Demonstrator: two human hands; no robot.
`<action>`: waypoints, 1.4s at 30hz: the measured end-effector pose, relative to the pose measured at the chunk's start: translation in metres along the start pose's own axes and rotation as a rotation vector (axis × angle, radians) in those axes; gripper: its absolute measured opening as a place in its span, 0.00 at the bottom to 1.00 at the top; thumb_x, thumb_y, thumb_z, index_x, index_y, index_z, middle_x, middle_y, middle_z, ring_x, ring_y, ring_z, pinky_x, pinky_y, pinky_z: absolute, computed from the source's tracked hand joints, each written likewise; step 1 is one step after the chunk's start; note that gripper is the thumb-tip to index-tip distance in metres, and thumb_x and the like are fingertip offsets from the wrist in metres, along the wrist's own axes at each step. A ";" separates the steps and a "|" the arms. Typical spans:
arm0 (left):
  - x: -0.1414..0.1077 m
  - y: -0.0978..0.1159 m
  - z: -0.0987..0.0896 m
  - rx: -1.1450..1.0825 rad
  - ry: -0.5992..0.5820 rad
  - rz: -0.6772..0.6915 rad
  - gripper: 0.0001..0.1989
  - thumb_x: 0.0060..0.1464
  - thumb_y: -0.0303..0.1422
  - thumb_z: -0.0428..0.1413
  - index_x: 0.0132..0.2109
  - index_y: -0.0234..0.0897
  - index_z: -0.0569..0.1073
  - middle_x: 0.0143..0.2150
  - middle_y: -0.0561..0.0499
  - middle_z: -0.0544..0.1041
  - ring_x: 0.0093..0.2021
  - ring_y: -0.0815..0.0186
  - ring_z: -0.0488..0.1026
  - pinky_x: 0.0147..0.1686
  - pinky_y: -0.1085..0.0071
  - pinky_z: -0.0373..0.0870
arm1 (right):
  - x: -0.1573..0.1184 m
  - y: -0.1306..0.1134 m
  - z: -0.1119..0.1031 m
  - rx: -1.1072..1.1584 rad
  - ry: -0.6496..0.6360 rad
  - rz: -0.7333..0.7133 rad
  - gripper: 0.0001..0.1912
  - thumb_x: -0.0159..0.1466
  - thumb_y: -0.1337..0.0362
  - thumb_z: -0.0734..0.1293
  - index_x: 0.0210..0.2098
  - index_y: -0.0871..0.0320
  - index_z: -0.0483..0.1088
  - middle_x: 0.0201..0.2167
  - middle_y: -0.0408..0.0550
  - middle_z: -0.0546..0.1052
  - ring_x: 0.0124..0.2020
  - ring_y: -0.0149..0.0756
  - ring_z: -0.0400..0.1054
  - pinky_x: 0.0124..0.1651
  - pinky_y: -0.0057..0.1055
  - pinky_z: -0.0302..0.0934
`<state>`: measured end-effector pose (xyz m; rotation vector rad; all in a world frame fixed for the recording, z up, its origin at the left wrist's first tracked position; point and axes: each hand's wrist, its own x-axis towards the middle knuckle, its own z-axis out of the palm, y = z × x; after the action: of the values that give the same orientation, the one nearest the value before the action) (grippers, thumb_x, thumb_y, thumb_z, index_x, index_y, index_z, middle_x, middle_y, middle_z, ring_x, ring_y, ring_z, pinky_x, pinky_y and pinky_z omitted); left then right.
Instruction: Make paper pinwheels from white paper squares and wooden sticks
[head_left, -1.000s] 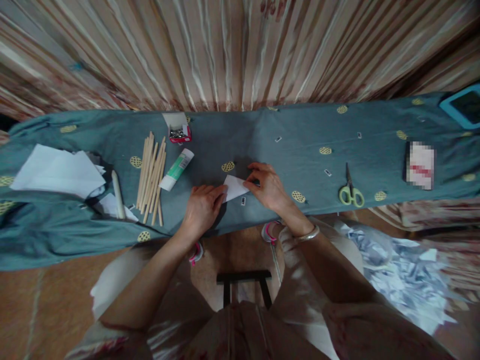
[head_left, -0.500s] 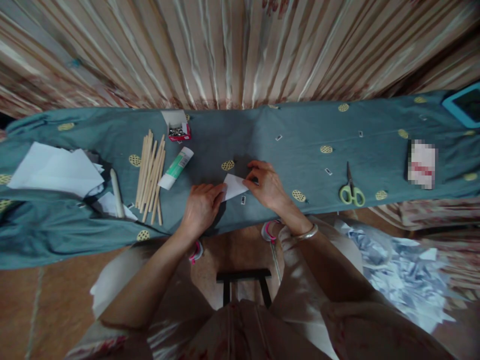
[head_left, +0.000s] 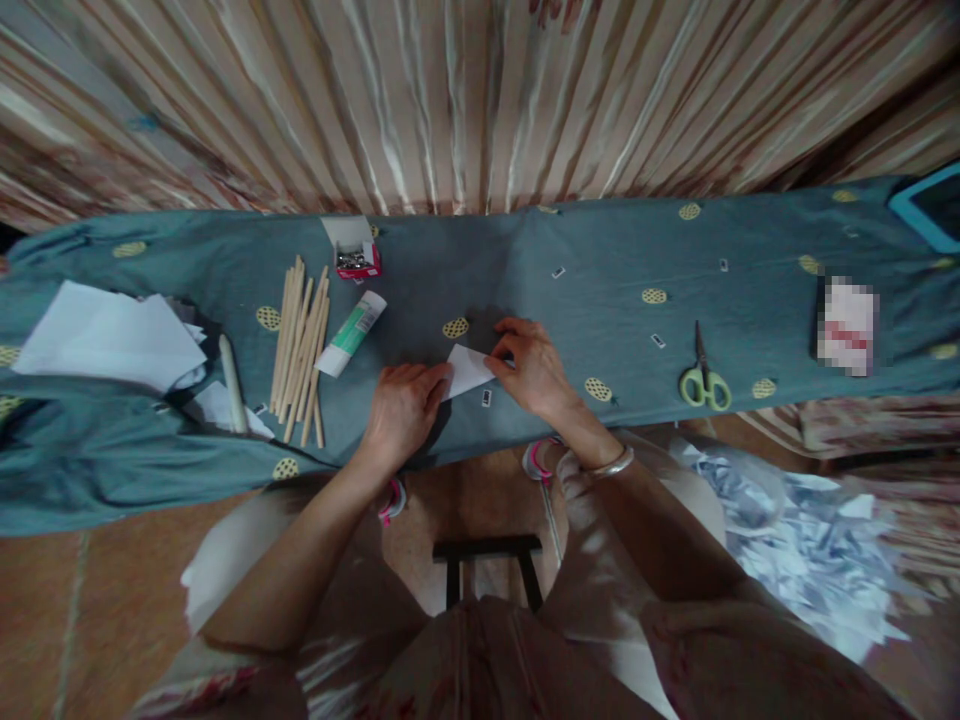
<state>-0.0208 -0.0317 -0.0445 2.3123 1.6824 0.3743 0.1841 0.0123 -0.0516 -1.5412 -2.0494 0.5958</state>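
Note:
A small folded piece of white paper [head_left: 468, 370] lies low over the cloth between my two hands. My left hand [head_left: 405, 408] has its fingers closed on the paper's left corner, thumb toward the paper. At the right corner, my right hand [head_left: 531, 368] pinches the paper between thumb and fingers. Left of my left hand lies a green and white glue stick [head_left: 352, 333], and beyond it a bundle of thin wooden sticks [head_left: 300, 350]. An open red and white box [head_left: 358, 262] with small metal pieces stands behind the glue stick.
On the green cloth [head_left: 480, 260] are green-handled scissors [head_left: 703, 385], a blurred pack [head_left: 847, 327] and a blue-edged device [head_left: 930, 208] at right. White sheets [head_left: 105, 335] and a pale rod [head_left: 232, 385] lie left. Folded papers [head_left: 810, 550] fill a bag below right.

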 end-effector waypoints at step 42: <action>0.006 0.004 0.002 0.060 -0.012 0.158 0.14 0.68 0.35 0.50 0.54 0.39 0.77 0.56 0.44 0.77 0.51 0.53 0.68 0.46 0.56 0.65 | -0.022 -0.010 0.009 -0.088 0.034 -0.053 0.28 0.61 0.55 0.71 0.57 0.61 0.68 0.65 0.65 0.65 0.66 0.58 0.59 0.65 0.56 0.57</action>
<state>-0.0149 -0.0272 -0.0443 2.4937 1.5299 0.3443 0.1762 -0.0118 -0.0553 -1.5306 -2.1087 0.4617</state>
